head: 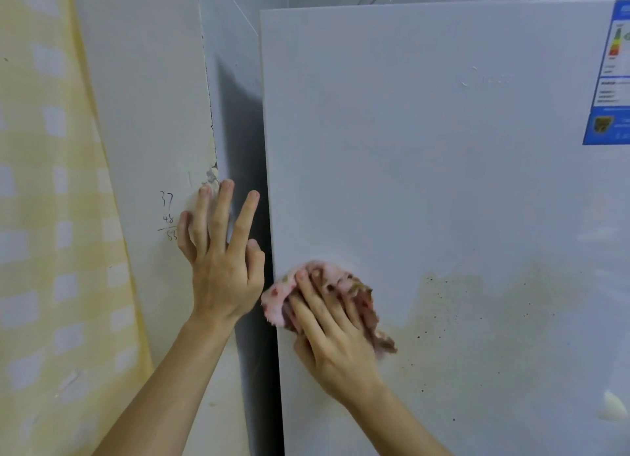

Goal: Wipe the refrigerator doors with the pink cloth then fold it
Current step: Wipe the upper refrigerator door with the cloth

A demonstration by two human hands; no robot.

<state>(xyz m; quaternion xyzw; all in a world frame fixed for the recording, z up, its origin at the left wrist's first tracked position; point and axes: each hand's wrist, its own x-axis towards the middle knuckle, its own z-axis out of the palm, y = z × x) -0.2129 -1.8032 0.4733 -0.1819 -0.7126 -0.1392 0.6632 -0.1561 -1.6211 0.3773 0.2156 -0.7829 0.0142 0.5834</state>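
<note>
1. Refrigerator door (pixel 443 182): white and upright, filling the right of the head view. Its left edge sits just beside a wall corner, with a dark gap between them.
2. Pink cloth (pixel 276 298): bunched and pressed flat against the door, low and close to the door's left edge. The pile is fluffy, with brown soiling on the folds that show above and to the right of the hand.
3. Right hand (pixel 334 336): lies on top of the cloth, with the fingers (pixel 313 305) nearly straight and pointing up and left, pressing the cloth to the door. The thumb is tucked at the lower left; cannot tell whether it pinches a fold.
4. Left hand (pixel 221 268): open and holding nothing. The fingers (pixel 243 220) are spread and pointing up, with 2 fingertips at the chipped wall corner. The index finger reaches toward the gap and the thumb is bent in beside the palm.
5. Brownish smear (pixel 494 302): spreads across the door to the right of the cloth, with dark specks scattered through and below it.
6. Energy label (pixel 610 80): blue-bordered, at the door's upper right and cut off by the frame edge.
7. Wall (pixel 146 114): white, with handwritten numbers (pixel 167 217) just left of the left hand; 37 and 48 are legible, and the line below is partly hidden.
8. Curtain (pixel 51 217): yellow and white check, hanging at the far left.
</note>
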